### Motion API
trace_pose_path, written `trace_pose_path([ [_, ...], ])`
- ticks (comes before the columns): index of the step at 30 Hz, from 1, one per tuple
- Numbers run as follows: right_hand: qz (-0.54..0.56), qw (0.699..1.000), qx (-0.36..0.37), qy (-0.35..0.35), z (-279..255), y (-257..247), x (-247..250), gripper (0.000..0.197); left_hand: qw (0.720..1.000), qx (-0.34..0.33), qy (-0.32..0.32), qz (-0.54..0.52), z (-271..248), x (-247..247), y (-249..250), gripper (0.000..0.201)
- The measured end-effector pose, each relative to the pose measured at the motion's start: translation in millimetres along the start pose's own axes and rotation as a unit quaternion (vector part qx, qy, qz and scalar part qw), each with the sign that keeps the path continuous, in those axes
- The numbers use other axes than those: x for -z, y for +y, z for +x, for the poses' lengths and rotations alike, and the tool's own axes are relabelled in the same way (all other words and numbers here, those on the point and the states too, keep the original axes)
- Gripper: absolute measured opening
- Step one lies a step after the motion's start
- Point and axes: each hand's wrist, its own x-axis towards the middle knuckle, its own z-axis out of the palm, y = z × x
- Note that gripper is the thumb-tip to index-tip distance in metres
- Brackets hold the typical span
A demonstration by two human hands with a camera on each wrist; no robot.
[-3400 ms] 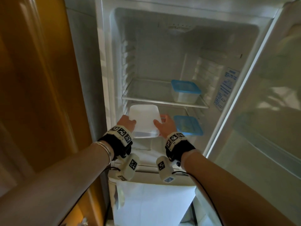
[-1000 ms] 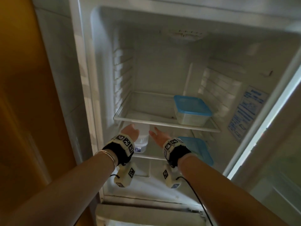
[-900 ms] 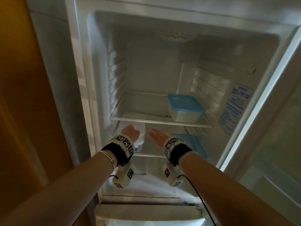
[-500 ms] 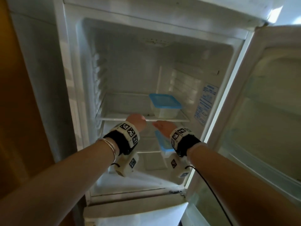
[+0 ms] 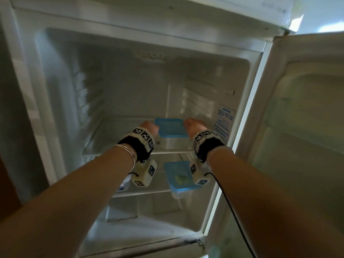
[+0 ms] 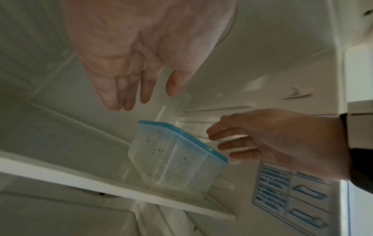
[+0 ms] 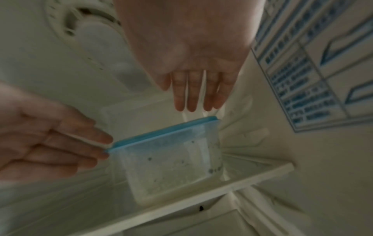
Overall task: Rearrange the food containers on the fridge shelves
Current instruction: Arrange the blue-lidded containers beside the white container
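Now, head view: open fridge (image 5: pixel 55 108), door (image 5: pixel 301 127) swung out to the right.
Upper shelf (image 5: pixel 115 146): carries a clear container with blue lid (image 5: pixel 171 128), toward the right side.
Left hand (image 5: pixel 149 127): just beside the container's left edge; contact cannot be told.
Right hand (image 5: pixel 193 126): just beside its right edge; fingers hidden.
Lower shelf (image 5: pixel 145 192): second blue-lidded container (image 5: pixel 179 176) on the right; white item at left, mostly hidden behind the forearm.
Left wrist view: left hand (image 6: pixel 141 55) fingers straight and relaxed, spread slightly, above the container (image 6: pixel 171 161), not touching; right hand (image 6: pixel 272 138) at the lid's far side, fingers loosely bent, grip unclear.
Right wrist view: right hand (image 7: pixel 193 63) fingers straight and together, hanging over the container (image 7: pixel 171 159), holding nothing; left hand (image 7: pixel 50 140) fingertips at the lid's corner, flat; blurred label sticker (image 7: pixel 315 79) on the fridge wall.
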Motion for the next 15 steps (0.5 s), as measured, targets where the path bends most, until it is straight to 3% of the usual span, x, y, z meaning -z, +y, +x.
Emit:
trace_pose_path([
  [8, 0.045, 0.994, -0.078, -0.064, 35, 33, -27, 0.053, 0.991, 0.047, -0.034, -0.120, 42, -37, -5, 0.051],
  [15, 0.137, 0.983, -0.101, -0.064, 26, 28, -29, 0.044, 0.976, 0.074, -0.024, -0.201, 49, -47, -8, 0.045],
])
